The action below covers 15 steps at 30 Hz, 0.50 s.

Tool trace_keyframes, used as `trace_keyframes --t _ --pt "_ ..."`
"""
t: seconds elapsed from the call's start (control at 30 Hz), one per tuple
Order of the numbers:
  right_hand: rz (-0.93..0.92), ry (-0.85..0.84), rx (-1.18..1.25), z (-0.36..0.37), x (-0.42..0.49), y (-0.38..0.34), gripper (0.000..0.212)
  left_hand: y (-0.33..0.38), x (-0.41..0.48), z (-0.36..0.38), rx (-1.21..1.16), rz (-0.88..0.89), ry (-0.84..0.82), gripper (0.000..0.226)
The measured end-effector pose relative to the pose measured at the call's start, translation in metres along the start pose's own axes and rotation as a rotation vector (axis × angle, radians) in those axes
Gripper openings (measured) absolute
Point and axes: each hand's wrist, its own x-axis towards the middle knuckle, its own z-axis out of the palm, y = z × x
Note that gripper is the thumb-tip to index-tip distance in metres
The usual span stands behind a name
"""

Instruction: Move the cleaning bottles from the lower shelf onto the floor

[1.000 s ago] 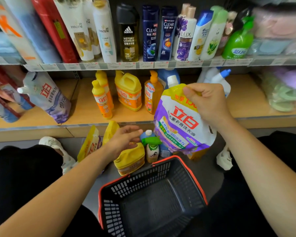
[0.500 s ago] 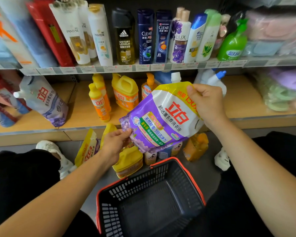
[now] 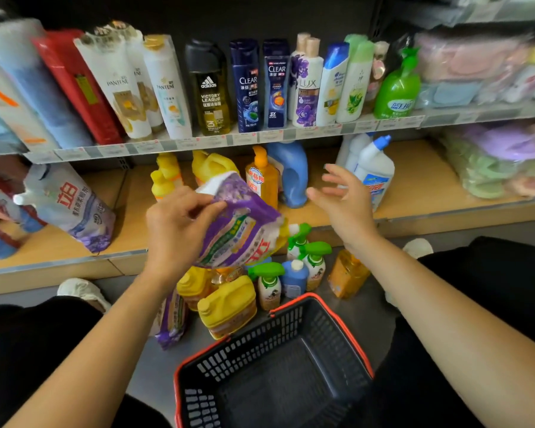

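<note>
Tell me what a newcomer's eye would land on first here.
The purple pouch stands out first, gripped by the left hand in mid-air in front of the lower shelf. The right hand hovers open beside it. Below, yellow jugs and green-capped spray bottles crowd the floor just behind a red-rimmed black basket.

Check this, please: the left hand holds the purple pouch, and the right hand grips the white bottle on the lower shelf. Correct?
Not quite: in the head view the right hand is open, fingers spread, gripping nothing, in front of the white bottle. The left hand does hold the purple pouch.
</note>
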Motion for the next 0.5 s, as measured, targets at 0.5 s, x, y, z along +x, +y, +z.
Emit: trace_keyframes --t 0.5 --pt "-0.05 -0.398 0.191 0.038 -0.048 -0.015 0.02 0.048 -0.02 -0.007 -0.198 -0.021 -0.279 0.017"
